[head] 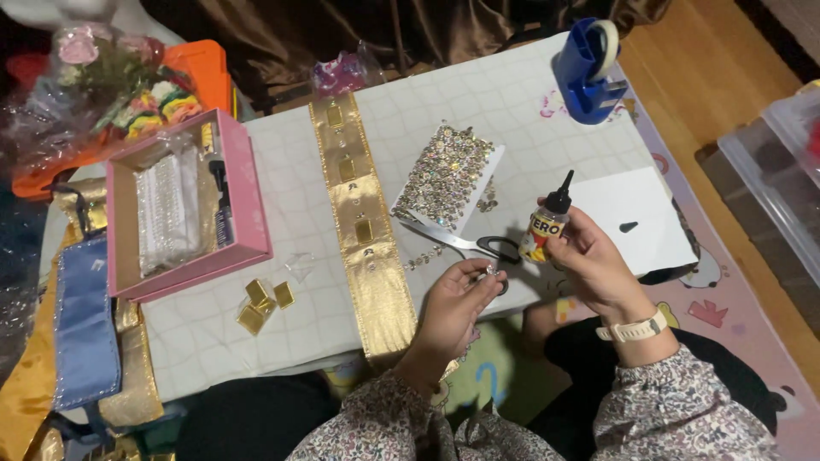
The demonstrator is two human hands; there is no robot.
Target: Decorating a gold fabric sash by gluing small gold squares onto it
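My right hand (594, 260) holds a small glue bottle (547, 224) with a black pointed nozzle and a yellow label, tilted upright above the table's near edge. My left hand (457, 303) pinches a tiny sparkly gem (492, 271) just left of the bottle. Scissors (465, 242) with black handles lie on the white table (530, 102) between my hands and a card of sequin trim (446, 175). A gold band (363, 226) with square gold studs runs across the table to the left of my left hand.
A pink open box (243, 188) with clear packets stands at the left. Loose gold squares (265, 303) lie near it. A blue tape dispenser (589, 68) sits at the far right, a white sheet (641, 218) beside my right hand. Blue and gold fabric (81, 329) hangs off the left.
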